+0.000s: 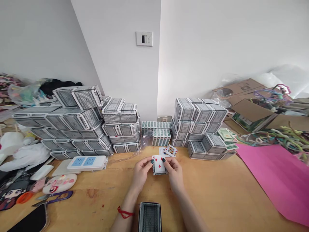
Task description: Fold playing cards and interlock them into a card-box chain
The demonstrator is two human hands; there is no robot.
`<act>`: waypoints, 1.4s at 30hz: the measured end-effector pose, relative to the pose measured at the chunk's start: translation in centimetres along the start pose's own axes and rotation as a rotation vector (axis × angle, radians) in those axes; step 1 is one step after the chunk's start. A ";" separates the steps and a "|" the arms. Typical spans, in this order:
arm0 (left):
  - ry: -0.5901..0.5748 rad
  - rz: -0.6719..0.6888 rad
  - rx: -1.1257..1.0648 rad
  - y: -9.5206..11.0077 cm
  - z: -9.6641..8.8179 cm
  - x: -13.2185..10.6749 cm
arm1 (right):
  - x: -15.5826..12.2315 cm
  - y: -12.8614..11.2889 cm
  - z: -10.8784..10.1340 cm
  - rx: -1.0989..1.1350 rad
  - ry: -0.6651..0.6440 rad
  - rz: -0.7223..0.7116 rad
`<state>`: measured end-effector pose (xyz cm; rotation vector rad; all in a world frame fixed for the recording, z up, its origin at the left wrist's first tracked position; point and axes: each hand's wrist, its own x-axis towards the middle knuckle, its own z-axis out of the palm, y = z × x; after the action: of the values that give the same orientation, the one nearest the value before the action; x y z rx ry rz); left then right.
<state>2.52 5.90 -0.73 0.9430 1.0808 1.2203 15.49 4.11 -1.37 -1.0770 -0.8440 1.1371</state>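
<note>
Between both hands, a playing card (159, 165), a five of diamonds, is held face up above the wooden table, with a patterned card edge showing beneath it. My left hand (142, 169) pinches its left side, thumb on the face. On its right side, my right hand (174, 170) grips the same way. Just beyond lie a few loose face cards (172, 150). Close to me, between my forearms, stands an open-topped box made of patterned cards (149, 215).
Stacked grey card boxes rise at left (72, 124) and right (200, 119), with green card packs (161, 137) between them. A white power strip (88, 162), scissors (54, 197) and a phone (29, 220) lie left. Pink paper (277, 180) covers the right side, below an open cardboard box (253, 111).
</note>
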 end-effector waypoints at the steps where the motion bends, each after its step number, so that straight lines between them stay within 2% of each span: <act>1: 0.004 0.002 0.019 0.1 0.0 0.0 | 0.0 0.0 0.0 -0.004 -0.016 0.003; 6: 0.003 0.059 0.114 0.6 0.0 -0.2 | 0.0 -0.3 0.0 0.004 -0.081 0.051; 13: -0.055 0.091 0.113 0.6 0.4 -0.4 | -0.1 -0.5 0.3 0.077 -0.074 0.097; 22: 0.019 0.110 0.105 1.0 0.4 -0.4 | -0.2 -0.5 0.5 0.106 -0.052 0.130; 28: 0.003 0.100 0.093 0.8 0.3 -0.4 | 0.0 -0.1 0.3 0.133 -0.015 0.142; 42: 0.052 0.157 0.152 1.0 0.7 -0.6 | -0.2 -0.4 0.4 0.153 -0.084 0.131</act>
<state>2.90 5.46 0.50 1.1354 1.1712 1.3098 15.22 3.99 -0.89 -0.9746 -0.7471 1.3432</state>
